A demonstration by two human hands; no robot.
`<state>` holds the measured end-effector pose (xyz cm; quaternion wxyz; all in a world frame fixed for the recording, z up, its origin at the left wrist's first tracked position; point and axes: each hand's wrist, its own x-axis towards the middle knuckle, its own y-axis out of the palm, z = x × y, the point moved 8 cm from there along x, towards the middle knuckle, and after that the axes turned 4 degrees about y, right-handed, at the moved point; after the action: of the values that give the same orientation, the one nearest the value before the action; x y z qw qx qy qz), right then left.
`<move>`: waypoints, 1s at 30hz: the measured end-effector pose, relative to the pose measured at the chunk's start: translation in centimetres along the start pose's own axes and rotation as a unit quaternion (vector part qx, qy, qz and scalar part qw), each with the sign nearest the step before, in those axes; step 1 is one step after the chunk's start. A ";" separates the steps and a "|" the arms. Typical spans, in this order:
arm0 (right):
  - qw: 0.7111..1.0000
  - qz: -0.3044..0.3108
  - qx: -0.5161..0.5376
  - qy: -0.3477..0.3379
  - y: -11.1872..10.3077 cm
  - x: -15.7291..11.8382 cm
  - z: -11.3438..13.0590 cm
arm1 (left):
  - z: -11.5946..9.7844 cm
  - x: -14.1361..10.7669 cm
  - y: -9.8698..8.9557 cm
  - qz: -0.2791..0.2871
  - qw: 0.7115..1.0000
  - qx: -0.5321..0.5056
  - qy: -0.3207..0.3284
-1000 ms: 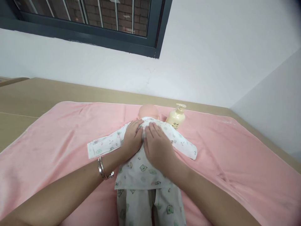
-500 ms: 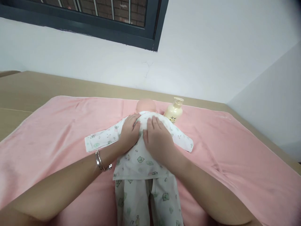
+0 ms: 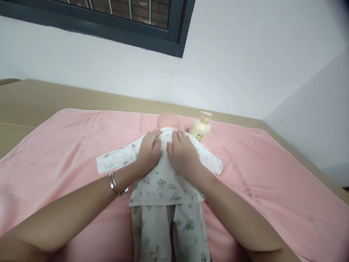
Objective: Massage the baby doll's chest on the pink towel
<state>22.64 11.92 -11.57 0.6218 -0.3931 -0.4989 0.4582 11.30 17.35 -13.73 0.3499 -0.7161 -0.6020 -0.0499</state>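
A doll (image 3: 168,120) in a white shirt (image 3: 163,187) and trousers (image 3: 155,233) with green animal prints lies on a pink blanket, its bald head away from me and its face not visible. My left hand (image 3: 149,149) rests flat on the upper left of the shirt, a silver bangle on the wrist. On the upper right of the shirt lies my right hand (image 3: 182,151), palm down. Both hands hold nothing. The sleeves spread out to either side.
Just right of the doll's head is a cream pump bottle (image 3: 201,127). The pink blanket (image 3: 81,138) covers much of a wooden surface (image 3: 54,92). Behind it rises a white wall (image 3: 223,65) with a dark-framed window (image 3: 174,36).
The view has shifted slightly, so the doll and bottle appear a little higher and further left. My right thumb and fingers sit marginally differently on the shirt; both hands still rest there.
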 end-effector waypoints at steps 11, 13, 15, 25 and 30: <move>0.998 0.051 0.023 -0.008 0.1 0.9 -0.7 | -1.6 -0.1 0.8 0.079 0.979 0.185 0.027; 0.997 0.064 0.030 0.024 0.2 2.0 -2.2 | -2.7 -0.6 1.2 0.095 0.965 0.231 0.074; 0.997 0.064 0.028 0.024 0.1 2.4 -2.7 | -3.5 -1.0 1.5 0.105 0.957 0.245 0.113; 0.996 0.029 -0.087 0.010 -1.1 -0.6 0.2 | -1.1 1.3 1.3 0.167 0.966 0.196 -0.008; 0.997 0.074 -0.027 0.013 -0.3 1.5 -1.5 | -2.8 0.2 1.6 0.170 0.951 0.250 0.064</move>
<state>24.29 13.22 -11.24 0.5815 -0.4520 -0.4725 0.4841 13.83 15.88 -12.22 0.5584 -0.6930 -0.4408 0.1166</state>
